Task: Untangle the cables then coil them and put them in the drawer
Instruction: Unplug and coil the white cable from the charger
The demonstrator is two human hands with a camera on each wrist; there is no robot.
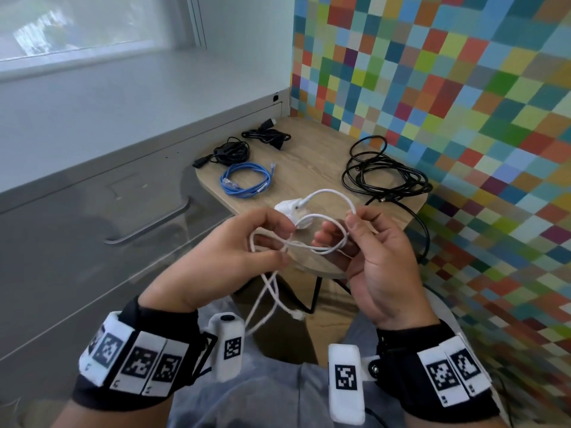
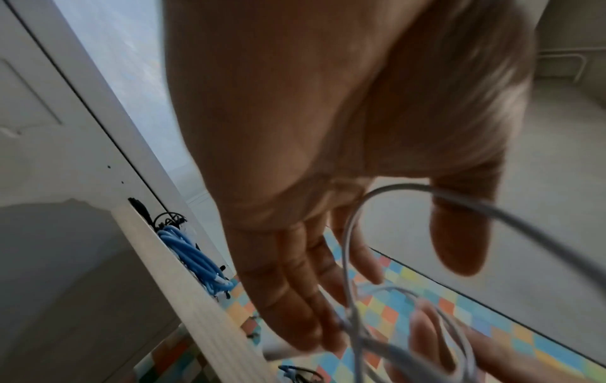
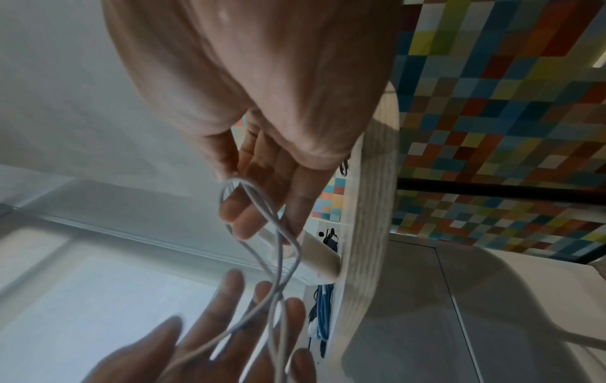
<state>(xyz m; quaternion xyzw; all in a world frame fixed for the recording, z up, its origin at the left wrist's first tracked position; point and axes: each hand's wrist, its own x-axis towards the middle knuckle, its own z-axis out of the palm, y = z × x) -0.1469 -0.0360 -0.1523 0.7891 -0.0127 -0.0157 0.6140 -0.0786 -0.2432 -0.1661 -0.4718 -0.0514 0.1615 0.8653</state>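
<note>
A white cable (image 1: 327, 193) with a white adapter (image 1: 289, 208) runs in loops between both hands above the near edge of the wooden table (image 1: 309, 162). My right hand (image 1: 350, 219) pinches one loop between thumb and forefinger; the right wrist view shows that pinch (image 3: 236, 186) and the adapter (image 3: 315, 261) by the table edge. My left hand (image 1: 285, 240) has relaxed, spread fingers. The cable (image 2: 349, 246) lies over its thumb and across its fingers. The cable's tail hangs down to a plug (image 1: 298, 315) over my lap.
On the table lie a coiled blue cable (image 1: 245, 180), two coiled black cables (image 1: 233, 149) (image 1: 267, 135) and a loose black cable (image 1: 386, 171) trailing off the right edge. Grey cabinet drawers with a bar handle (image 1: 151, 227) stand left. A checkered wall lies right.
</note>
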